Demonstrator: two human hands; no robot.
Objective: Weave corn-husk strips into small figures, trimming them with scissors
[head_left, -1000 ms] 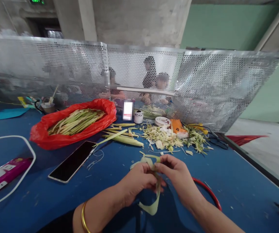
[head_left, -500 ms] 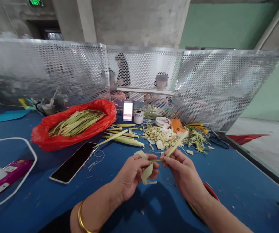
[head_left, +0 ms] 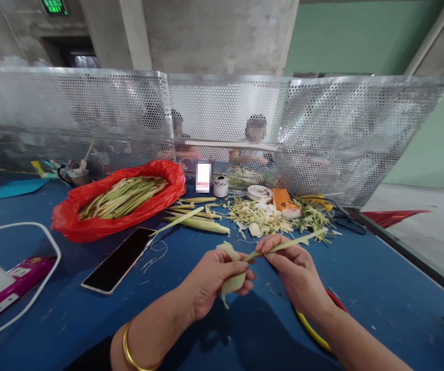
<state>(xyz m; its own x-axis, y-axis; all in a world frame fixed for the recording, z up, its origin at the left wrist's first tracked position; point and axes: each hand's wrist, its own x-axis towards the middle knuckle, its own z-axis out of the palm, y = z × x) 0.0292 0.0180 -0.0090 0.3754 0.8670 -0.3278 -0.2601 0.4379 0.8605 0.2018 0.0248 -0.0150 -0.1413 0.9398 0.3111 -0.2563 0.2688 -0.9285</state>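
My left hand (head_left: 214,278), with a gold bangle (head_left: 128,348) on the wrist, is closed on a pale green corn husk (head_left: 232,285), thumb pressing against the fingers. Broad, curling ends of the husk stick out above and below that hand. A narrow, twisted length (head_left: 297,241) runs from it to my right hand (head_left: 294,269), which pinches it between thumb and fingers. Its free tip points to the right, over the table. Behind the hands lie loose husk leaves (head_left: 202,223) and a heap of husk scraps (head_left: 260,219).
A red plastic bag (head_left: 72,226) full of long leaves stands at left, near a phone (head_left: 119,263) and a purple power strip (head_left: 16,288) with a white cable. A tape roll (head_left: 259,192) and small white jar (head_left: 220,187) stand before a perforated metal screen (head_left: 222,103). People sit beyond it.
The narrow husk length in my right hand has swung down to the right, from steeply upward to nearly level. The broad end below my left hand has turned. Both hands keep their grip.
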